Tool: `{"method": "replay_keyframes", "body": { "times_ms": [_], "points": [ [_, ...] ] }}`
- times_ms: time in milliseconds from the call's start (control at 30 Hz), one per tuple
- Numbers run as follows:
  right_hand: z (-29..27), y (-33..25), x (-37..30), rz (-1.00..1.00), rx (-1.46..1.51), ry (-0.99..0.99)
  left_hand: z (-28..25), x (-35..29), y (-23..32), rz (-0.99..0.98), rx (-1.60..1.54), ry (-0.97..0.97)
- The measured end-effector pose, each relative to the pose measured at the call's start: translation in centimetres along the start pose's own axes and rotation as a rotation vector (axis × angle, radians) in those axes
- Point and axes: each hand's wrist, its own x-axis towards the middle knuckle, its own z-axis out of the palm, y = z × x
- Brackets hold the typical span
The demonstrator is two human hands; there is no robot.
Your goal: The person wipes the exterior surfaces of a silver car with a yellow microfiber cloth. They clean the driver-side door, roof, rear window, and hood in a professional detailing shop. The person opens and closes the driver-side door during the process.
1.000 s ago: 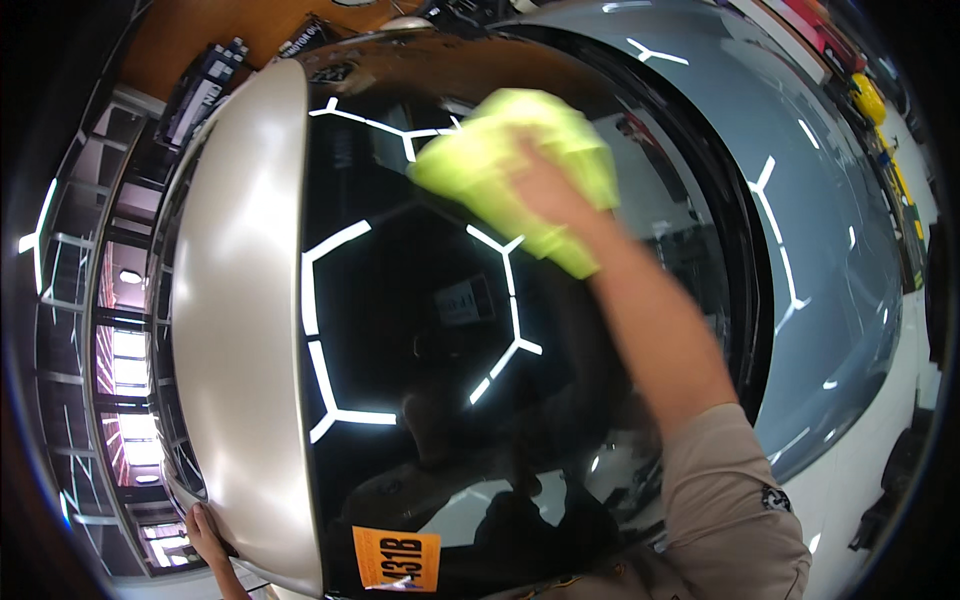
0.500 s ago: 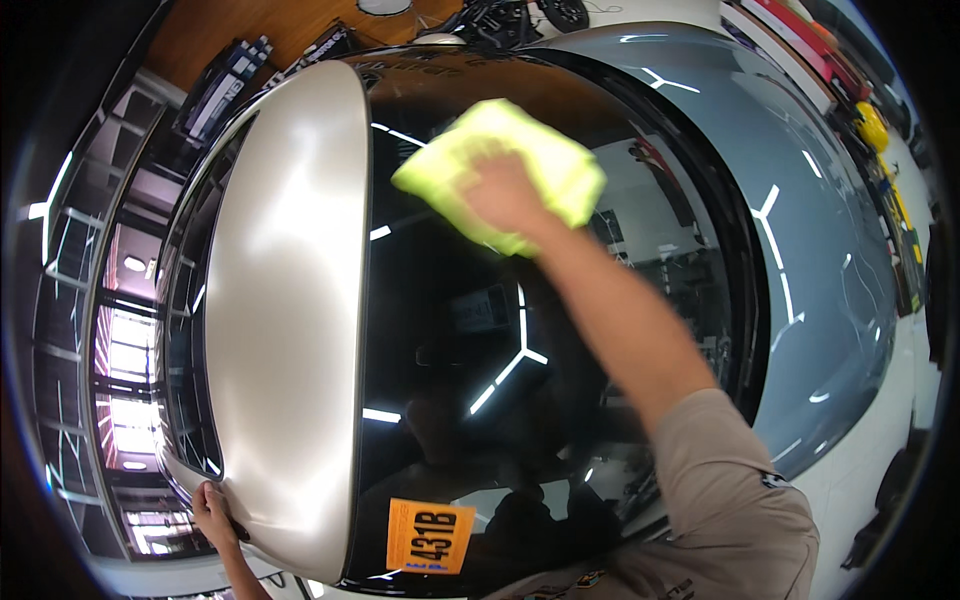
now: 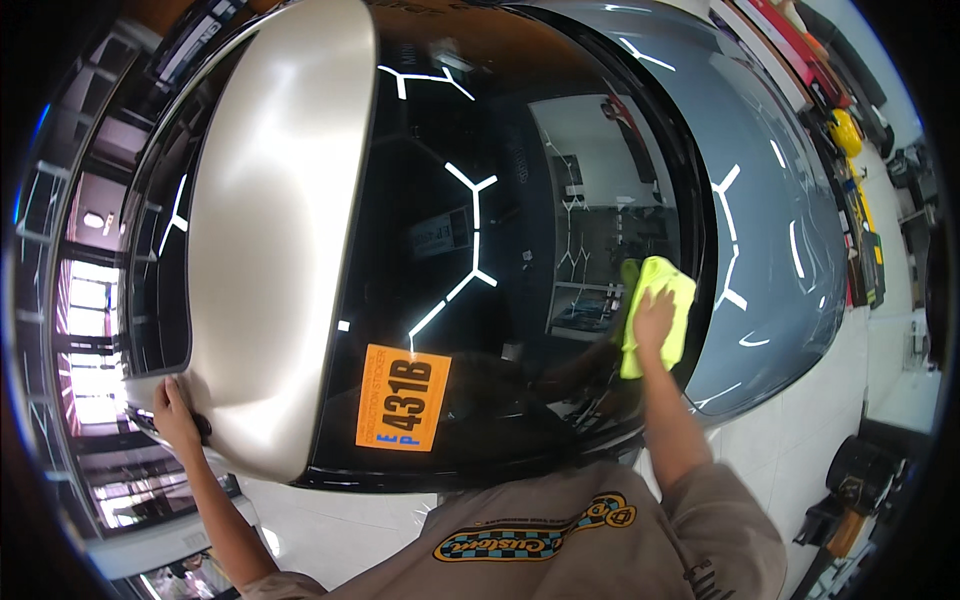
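A bright yellow-green cloth [image 3: 662, 272] lies against the dark glass [image 3: 530, 350] of a car, close to its right edge. My right hand [image 3: 655, 322] is on top of the cloth, pressing it to the glass with the fingers over it. The glass shows a faint reflection of the cloth. My left hand [image 3: 175, 415] rests with fingers stretched on the car's beige panel [image 3: 270, 220], at its near left corner beside a dark window [image 3: 160, 300]. An orange sticker [image 3: 403, 398] with printing sits on the near part of the glass.
A blue-grey panel [image 3: 770, 230] of the car curves down beyond the glass on the right. Boxes and a yellow object [image 3: 845, 132] line the far right. Black equipment [image 3: 862, 475] stands on the white tiled floor [image 3: 770, 450]. Ceiling lights reflect in the glass.
My right hand has swept the cloth from the far middle of the glass to its near right edge. My left hand stays on the beige panel's corner. The whole view has shifted.
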Motion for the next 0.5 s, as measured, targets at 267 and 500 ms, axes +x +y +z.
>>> {"method": "replay_keyframes", "body": {
  "times_ms": [267, 500],
  "points": [
    [-10.3, -23.4, -24.3, -1.450, 0.635, -0.457, -1.6, -0.3, 0.8, 0.049, 0.051, -0.051],
    [-5.5, -6.5, -20.1, -1.149, 0.362, -0.526, -1.1, -0.1, 0.5, -0.060, -0.030, -0.017]
  ]
}}
